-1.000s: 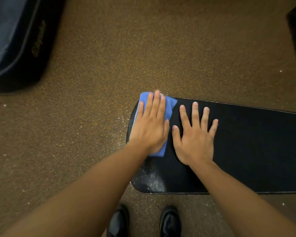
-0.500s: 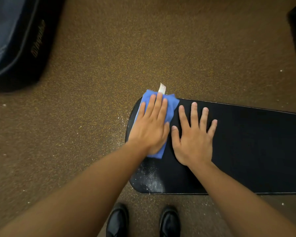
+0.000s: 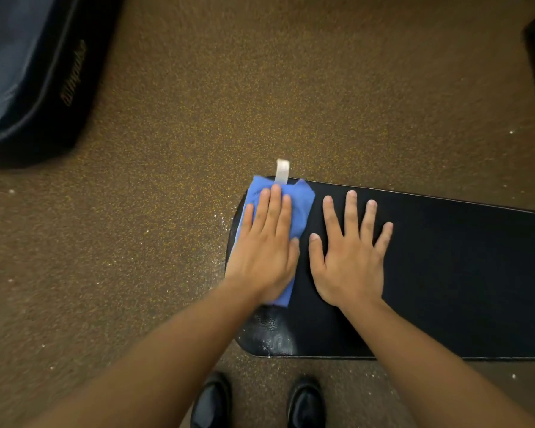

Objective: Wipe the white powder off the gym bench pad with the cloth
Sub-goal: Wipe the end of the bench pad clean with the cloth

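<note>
The black pad runs from the middle of the view off the right edge, its rounded left end standing over speckled brown floor. The left hand lies flat on the blue cloth, fingers straight and close together, pressing it down on the pad's left end rather than gripping it; the cloth's far edge reaches the pad's far rim, and its left edge hangs at or just over the rounded end. A pale tag sticks out from the cloth's far edge, past the rim and over the floor. The right hand rests palm-down on bare pad just beside the cloth, fingers spread and straight, holding nothing. White powder remains as a greyish smear on the near-left corner of the pad, right below the left wrist, and fine specks, probably the same powder, dust the floor along the pad's left end. To the right of the hands the pad stretches dark and unbroken. Two black shoes stand at the near edge. A dark padded object sits well apart at the upper left
</note>
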`<state>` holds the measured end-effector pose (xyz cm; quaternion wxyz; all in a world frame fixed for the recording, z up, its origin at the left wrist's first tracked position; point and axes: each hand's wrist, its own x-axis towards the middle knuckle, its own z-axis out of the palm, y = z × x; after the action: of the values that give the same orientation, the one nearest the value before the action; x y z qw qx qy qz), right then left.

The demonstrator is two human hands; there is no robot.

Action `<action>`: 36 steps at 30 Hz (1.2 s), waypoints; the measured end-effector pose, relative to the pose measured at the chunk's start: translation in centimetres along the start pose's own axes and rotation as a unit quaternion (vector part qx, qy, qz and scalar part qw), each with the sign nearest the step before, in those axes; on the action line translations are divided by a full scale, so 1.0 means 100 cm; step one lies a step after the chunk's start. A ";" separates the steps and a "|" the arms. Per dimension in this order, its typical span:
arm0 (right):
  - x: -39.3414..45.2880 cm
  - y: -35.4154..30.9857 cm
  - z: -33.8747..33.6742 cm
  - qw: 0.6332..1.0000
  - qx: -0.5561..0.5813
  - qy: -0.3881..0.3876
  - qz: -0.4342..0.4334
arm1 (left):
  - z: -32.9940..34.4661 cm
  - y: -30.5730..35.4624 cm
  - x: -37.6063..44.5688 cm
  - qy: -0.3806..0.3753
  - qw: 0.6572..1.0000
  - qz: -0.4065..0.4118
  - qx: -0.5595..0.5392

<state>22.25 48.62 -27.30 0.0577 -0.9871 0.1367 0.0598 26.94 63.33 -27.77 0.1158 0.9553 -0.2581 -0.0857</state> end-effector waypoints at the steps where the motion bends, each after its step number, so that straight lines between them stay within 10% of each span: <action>1: 0.000 0.001 0.000 1.000 0.001 0.001 0.001 | -0.004 -0.004 0.021 0.001 1.000 0.005 -0.002; 21: 0.000 0.001 0.002 1.000 0.005 0.010 0.000 | -0.012 -0.025 0.035 -0.007 0.999 -0.022 -0.035; 29: 0.000 0.001 0.002 1.000 0.005 0.010 0.005 | 0.016 0.011 -0.087 0.055 0.995 -0.070 -0.051; 36: 0.000 0.002 0.004 1.000 0.006 0.013 0.000 | -0.001 -0.010 0.001 0.029 0.997 -0.064 -0.036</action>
<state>22.16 48.52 -27.67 0.0620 -0.9874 0.1377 0.0463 27.48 64.11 -27.96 0.1519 0.9671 -0.1898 -0.0747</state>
